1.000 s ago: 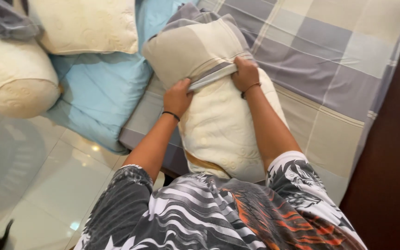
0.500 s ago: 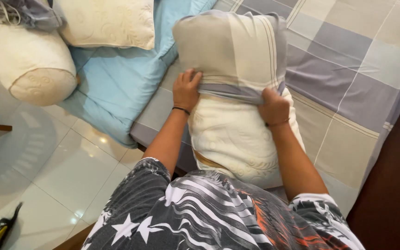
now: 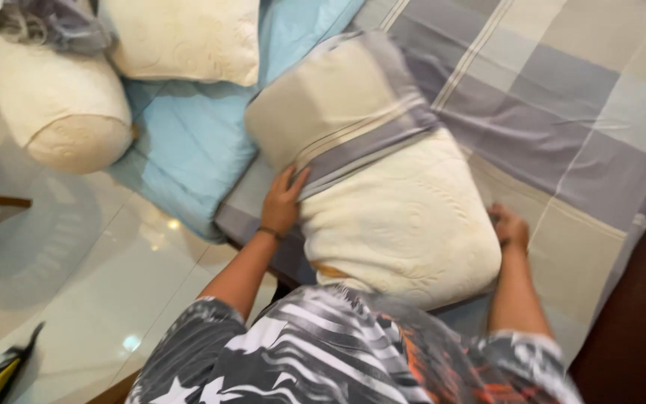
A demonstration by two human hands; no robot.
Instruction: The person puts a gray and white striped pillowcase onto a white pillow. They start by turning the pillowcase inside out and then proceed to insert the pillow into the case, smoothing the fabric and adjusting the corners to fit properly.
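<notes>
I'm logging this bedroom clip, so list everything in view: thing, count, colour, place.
pillow: 1, cream, on the bed edge, half inside its case
pillowcase: 1, beige and grey checked, over the pillow's far half
bedsheet: 1, grey and beige checked, on the bed
blue sheet: 1, light blue, hanging off the bed, left
bare pillow: 1, cream, top left
bolster: 1, cream, far left
floor: white tiles, lower left
left hand: at the case's edge
right hand: beside the pillow, grip unclear
</notes>
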